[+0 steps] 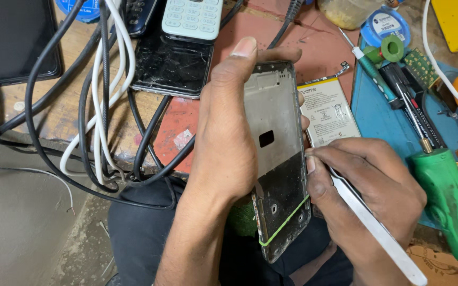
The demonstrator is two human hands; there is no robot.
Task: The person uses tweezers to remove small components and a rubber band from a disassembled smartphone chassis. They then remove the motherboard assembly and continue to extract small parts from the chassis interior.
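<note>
My left hand (223, 132) grips a bare phone frame (276, 153) upright, thumb along its left edge and fingertips over the top. The frame is grey metal with a small dark cut-out in the middle and a green rubber band around its lower end. My right hand (367, 196) holds white tweezers (377, 228), the tips touching the frame's right edge near the middle. A white phone battery (328, 112) lies on the bench just behind the frame.
A cracked black phone (172, 66) and a keypad phone (193, 18) lie at the back. Black and white cables (99, 95) loop over the bench's left edge. On the right, a blue mat (385, 119) carries screwdrivers (375, 71), and a green tool (451, 201) sits there too.
</note>
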